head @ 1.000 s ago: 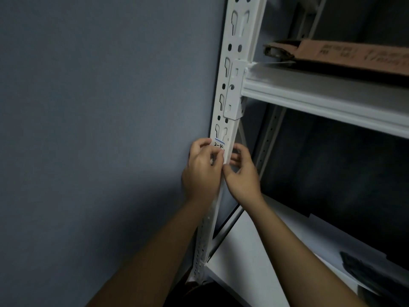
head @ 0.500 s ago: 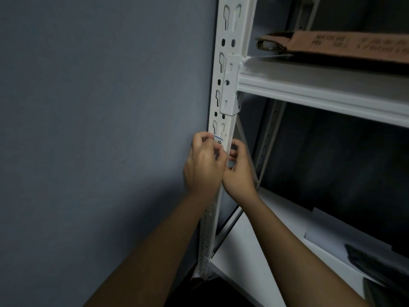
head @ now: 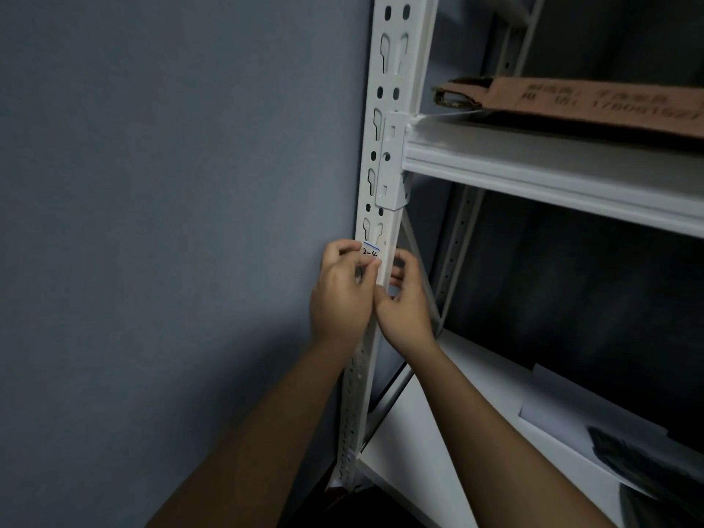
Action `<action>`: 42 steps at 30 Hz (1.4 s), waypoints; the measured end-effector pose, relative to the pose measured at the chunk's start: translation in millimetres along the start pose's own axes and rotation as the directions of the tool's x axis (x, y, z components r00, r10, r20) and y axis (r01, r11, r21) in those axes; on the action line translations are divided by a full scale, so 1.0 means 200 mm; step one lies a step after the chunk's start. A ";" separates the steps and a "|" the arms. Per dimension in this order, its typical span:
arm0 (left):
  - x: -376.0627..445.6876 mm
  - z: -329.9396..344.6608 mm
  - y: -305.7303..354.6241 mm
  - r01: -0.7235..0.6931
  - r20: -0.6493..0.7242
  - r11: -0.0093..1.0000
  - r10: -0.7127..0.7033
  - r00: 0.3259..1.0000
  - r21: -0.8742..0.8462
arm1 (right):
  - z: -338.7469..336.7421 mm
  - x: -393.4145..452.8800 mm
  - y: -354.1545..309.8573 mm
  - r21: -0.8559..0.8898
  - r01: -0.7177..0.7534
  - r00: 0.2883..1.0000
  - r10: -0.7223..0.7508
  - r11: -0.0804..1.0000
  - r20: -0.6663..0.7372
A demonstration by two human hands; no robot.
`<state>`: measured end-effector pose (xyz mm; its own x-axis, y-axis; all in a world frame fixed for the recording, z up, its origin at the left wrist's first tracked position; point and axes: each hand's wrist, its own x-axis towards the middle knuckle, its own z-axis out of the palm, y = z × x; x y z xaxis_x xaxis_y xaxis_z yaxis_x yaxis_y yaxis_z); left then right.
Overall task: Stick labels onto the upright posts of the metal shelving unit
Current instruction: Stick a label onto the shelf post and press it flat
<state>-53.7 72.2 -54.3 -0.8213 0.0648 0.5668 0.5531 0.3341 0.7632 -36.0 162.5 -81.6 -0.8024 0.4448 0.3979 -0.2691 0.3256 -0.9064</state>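
Note:
A white slotted upright post (head: 394,74) of the shelving unit runs down the middle of the view. A small white label (head: 371,250) with a blue top line and handwritten marks lies on the post's front face, just below a pair of keyhole slots. My left hand (head: 341,299) comes from the post's left side, its curled fingers pinching the label's lower part against the metal. My right hand (head: 405,304) grips the post from the right, thumb on the front face beneath the label and fingers wrapped round the post's edge. The label's lower half is hidden by my fingers.
A blue-grey wall (head: 171,222) stands close on the left of the post. A white shelf beam (head: 552,177) joins the post above my hands and carries a flat cardboard box (head: 579,104). The lower shelf (head: 438,432) holds white sheets and a dark object (head: 647,463).
My left fingers have slid down a little, so more of the label's writing shows than half a second ago. Both hands stay at the same spot on the post.

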 end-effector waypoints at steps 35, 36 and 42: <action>0.00 0.02 -0.01 0.038 -0.049 0.998 -0.040 0.998 -0.052 | 0.03 0.01 0.05 -0.097 0.007 1.000 -0.009 0.995 -0.025; 0.00 0.02 -0.01 0.035 -0.048 0.998 -0.037 0.998 -0.050 | 0.03 0.01 0.05 -0.103 0.003 1.000 -0.005 0.995 -0.027; -0.01 0.01 0.00 0.033 -0.022 0.999 -0.033 0.999 0.000 | 0.05 0.01 0.06 -0.133 -0.003 0.999 -0.003 0.991 -0.048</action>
<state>-51.9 74.9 -56.1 -0.8358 0.0327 0.5481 0.5257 0.3358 0.7816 -45.7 158.8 -92.7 -0.7747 0.4837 0.4073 -0.1932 0.4323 -0.8808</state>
